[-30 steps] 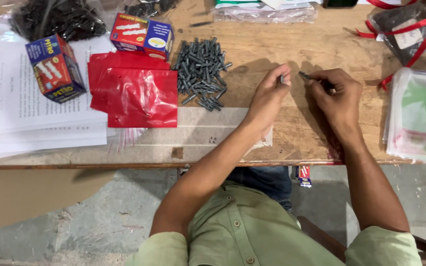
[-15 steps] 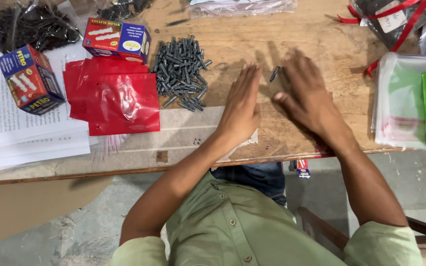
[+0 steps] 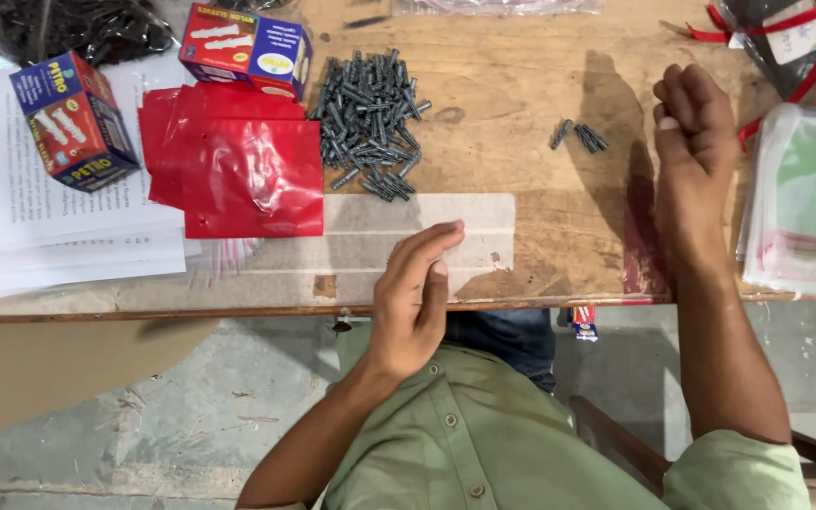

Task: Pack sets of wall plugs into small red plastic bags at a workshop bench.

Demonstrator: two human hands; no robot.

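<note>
A worn wooden table (image 3: 521,57) carries a heap of grey plugs (image 3: 368,123) beside red plastic bags (image 3: 238,170); a small cluster of plugs (image 3: 578,135) lies just left of the right hand (image 3: 691,142), fingers loosely curled, empty; the left hand (image 3: 415,297) hovers at the table's near edge, fingers straight together, empty.

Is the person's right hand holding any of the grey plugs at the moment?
No, the right hand is open and empty, apart from the small plug cluster on the table.
</note>
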